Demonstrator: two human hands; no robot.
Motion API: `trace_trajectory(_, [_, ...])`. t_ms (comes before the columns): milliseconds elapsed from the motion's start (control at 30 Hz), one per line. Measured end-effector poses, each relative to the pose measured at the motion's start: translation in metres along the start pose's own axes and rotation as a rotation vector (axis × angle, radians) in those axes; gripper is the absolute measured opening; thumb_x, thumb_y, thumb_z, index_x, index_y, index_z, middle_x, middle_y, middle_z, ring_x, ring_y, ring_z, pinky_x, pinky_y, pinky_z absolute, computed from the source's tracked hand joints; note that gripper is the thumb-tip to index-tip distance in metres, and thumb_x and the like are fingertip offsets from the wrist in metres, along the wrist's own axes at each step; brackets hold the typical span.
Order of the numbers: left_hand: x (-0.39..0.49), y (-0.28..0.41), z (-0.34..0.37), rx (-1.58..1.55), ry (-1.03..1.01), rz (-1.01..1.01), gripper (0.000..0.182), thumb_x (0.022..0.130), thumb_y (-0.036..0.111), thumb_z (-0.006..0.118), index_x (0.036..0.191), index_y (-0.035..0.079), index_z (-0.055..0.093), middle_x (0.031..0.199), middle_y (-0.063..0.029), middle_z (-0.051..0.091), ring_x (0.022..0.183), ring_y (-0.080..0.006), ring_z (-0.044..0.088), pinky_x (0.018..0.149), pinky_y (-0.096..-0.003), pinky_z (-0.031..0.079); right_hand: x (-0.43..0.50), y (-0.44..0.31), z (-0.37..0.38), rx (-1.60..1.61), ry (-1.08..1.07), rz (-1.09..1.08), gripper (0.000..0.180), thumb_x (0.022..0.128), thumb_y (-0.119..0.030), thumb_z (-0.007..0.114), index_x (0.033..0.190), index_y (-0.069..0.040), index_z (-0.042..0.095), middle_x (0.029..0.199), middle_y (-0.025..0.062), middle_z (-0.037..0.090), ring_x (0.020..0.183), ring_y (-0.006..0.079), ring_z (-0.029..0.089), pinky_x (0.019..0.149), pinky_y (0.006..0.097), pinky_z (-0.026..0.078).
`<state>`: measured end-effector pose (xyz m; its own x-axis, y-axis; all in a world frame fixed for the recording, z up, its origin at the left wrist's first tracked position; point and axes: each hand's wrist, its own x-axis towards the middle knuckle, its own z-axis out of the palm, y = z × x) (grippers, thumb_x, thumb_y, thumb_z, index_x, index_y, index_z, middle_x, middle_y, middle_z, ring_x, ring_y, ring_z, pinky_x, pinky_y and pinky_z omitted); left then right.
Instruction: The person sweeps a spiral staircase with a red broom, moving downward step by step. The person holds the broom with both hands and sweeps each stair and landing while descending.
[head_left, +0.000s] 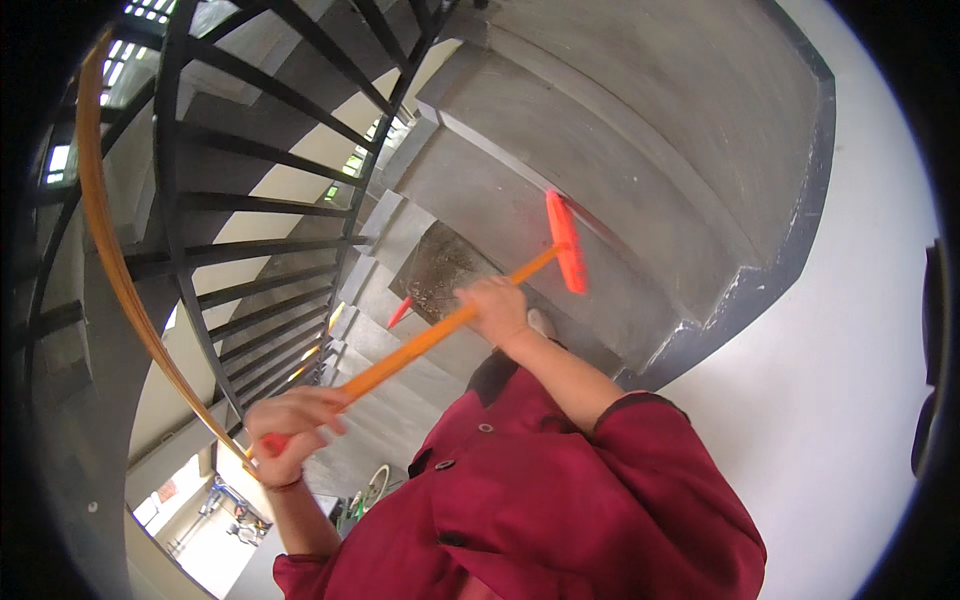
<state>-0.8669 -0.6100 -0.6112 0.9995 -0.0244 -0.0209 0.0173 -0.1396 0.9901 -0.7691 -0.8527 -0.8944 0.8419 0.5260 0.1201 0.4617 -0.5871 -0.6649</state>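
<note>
With both hands I grip a broom by its orange handle (409, 351). My left hand (292, 427) closes around the red-tipped upper end, close to the stair handrail. Farther down, my right hand (496, 309) wraps the handle near the head. The slightly blurred red-orange broom head (568, 244) is at the edge of a grey stair step (480, 180). Below my right hand lies a dark, flat surface strewn with dirt and debris (442, 274). A short red piece (400, 312) sticks out at its left edge, like a dustpan handle.
A black metal railing (262, 199) with a wooden handrail (112, 247) curves along the left. Grey steps climb ahead and drop away below. A white wall (795, 390) with a dark, chipped skirting (705, 337) stands right. My shoe (540, 322) shows beneath my right wrist.
</note>
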Motion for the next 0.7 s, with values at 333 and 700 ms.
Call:
trace_trajectory(333, [-0.048, 0.007, 0.005, 0.040, 0.190, 0.037, 0.017, 0.076, 0.001, 0.052, 0.060, 0.002, 0.057, 0.069, -0.0149, 0.068, 0.086, -0.0380, 0.070, 0.078, -0.0431, 0.057, 0.016, -0.009, 0.046, 0.035, -0.286, -0.146, 0.021, 0.086, -0.028, 0.065, 0.073, -0.012, 0.065, 0.075, 0.0074, 0.065, 0.079, 0.0296, 0.064, 0.074, 0.0437, 0.048])
trace_trajectory(700, [-0.039, 0.007, 0.050, 0.018, 0.409, 0.007, 0.015, 0.079, 0.001, 0.052, 0.064, 0.001, 0.057, 0.074, -0.0169, 0.068, 0.095, -0.0386, 0.068, 0.079, -0.0462, 0.057, 0.050, 0.010, 0.027, 0.028, -0.398, -0.278, 0.021, 0.087, -0.025, 0.064, 0.071, -0.011, 0.065, 0.076, 0.0076, 0.065, 0.081, 0.0303, 0.063, 0.074, 0.0444, 0.049])
